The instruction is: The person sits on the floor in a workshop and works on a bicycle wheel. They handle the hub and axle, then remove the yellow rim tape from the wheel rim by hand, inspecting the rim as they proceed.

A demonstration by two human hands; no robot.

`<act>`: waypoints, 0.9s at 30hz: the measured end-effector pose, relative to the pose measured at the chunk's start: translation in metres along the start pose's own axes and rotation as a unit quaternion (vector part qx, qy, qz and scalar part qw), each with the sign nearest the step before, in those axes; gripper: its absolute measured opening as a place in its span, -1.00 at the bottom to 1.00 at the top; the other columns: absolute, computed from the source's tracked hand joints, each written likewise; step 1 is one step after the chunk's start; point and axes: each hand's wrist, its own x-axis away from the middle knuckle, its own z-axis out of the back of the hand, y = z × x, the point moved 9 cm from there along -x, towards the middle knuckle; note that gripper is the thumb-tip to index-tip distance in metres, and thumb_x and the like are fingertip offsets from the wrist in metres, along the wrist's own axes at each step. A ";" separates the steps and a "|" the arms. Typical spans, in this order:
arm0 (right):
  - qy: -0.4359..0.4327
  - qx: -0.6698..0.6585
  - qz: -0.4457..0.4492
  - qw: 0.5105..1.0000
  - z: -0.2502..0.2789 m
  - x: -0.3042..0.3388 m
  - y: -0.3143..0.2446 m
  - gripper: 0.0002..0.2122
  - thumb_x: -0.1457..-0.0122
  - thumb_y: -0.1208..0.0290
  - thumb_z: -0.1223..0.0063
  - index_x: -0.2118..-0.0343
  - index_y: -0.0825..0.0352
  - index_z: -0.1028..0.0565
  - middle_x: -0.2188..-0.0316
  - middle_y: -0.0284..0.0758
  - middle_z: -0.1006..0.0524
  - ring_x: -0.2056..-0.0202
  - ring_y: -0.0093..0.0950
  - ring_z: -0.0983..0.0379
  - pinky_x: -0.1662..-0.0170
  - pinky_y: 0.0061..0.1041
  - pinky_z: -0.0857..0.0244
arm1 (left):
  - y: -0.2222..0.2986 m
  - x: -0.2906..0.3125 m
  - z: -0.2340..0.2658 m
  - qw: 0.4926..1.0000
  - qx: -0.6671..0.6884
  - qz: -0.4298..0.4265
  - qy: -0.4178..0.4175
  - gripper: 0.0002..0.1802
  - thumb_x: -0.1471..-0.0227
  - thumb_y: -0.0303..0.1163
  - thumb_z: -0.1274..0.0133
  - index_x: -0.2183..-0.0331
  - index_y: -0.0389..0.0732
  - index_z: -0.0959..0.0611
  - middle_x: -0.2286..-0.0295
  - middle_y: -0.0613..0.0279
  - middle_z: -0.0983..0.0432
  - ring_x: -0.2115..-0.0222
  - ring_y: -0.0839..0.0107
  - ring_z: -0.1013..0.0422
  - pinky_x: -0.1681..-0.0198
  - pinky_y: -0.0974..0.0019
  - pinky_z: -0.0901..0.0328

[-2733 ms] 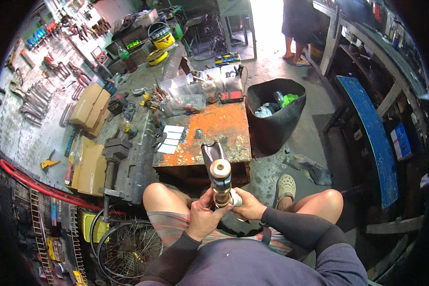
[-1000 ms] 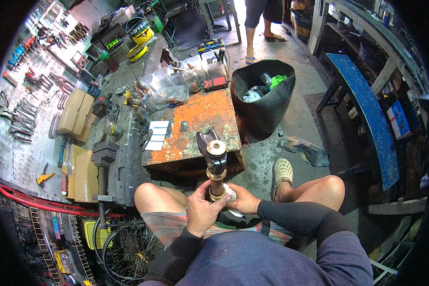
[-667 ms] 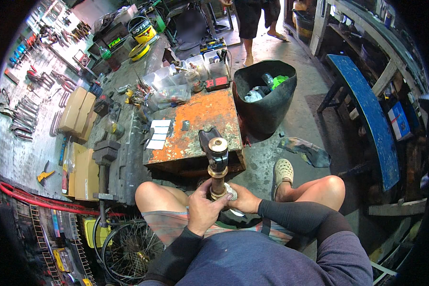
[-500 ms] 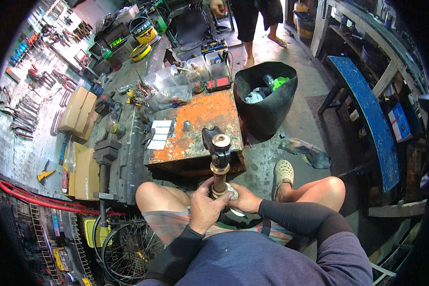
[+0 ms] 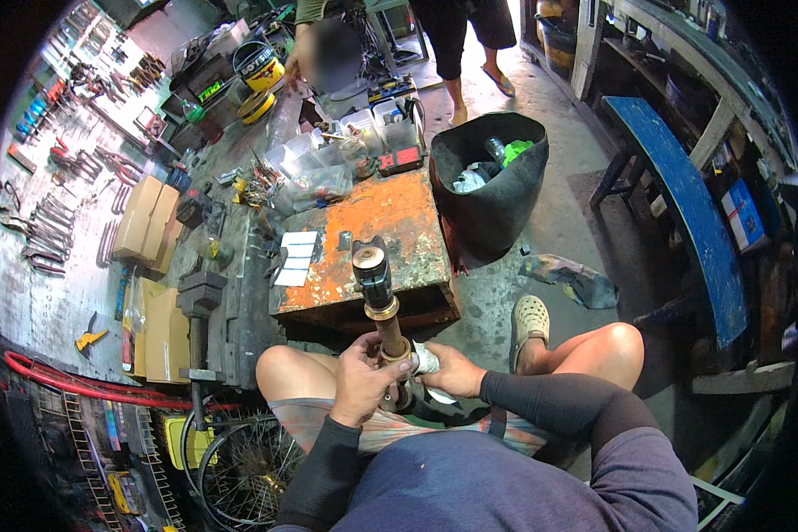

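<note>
Metal shaft (image 5: 388, 332) further left — orange cabinet (image 5: 401, 213) (white paper (image 5: 297, 258) atop) just beyond.

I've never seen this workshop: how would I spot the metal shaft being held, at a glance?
Look for the chipped orange cabinet in the middle of the view. In front of it, the left hand grips the metal shaft. Unlike the white material beside it in the right hand, the shaft carries brass-coloured rings and a dark head.
</note>
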 end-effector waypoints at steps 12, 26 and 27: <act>-0.003 0.016 -0.002 1.000 0.000 0.003 -0.005 -0.50 -0.19 0.46 -0.40 -0.20 0.39 -0.53 -0.02 -0.15 -0.72 -0.11 -0.28 -0.67 -0.23 -0.27 -0.50 | 0.015 -0.002 -0.010 0.990 0.054 0.014 -0.130 -0.06 -0.13 -0.23 -0.48 -0.40 -0.37 -0.45 -0.09 0.05 -0.65 0.04 0.36 -0.60 -0.01 0.25 -0.54; 0.024 0.086 0.047 0.995 -0.007 0.001 -0.030 -0.50 -0.11 0.50 -0.35 -0.17 0.36 -0.58 0.04 -0.07 -0.75 -0.06 -0.14 -0.72 -0.17 -0.20 -0.56 | 0.103 -0.023 0.058 0.987 0.008 -0.150 0.052 -0.28 -0.28 -0.10 -0.44 -0.21 -0.42 -0.58 0.00 -0.10 -0.71 -0.01 0.09 -0.69 -0.19 0.04 -0.57; 0.027 0.094 0.044 0.994 -0.008 0.002 -0.032 -0.51 -0.11 0.50 -0.35 -0.16 0.37 -0.58 0.04 -0.06 -0.75 -0.05 -0.14 -0.72 -0.16 -0.19 -0.57 | 0.103 -0.023 0.061 0.986 0.015 -0.156 0.051 -0.31 -0.29 -0.12 -0.43 -0.20 -0.42 -0.58 0.02 -0.10 -0.71 0.01 0.09 -0.70 -0.17 0.05 -0.59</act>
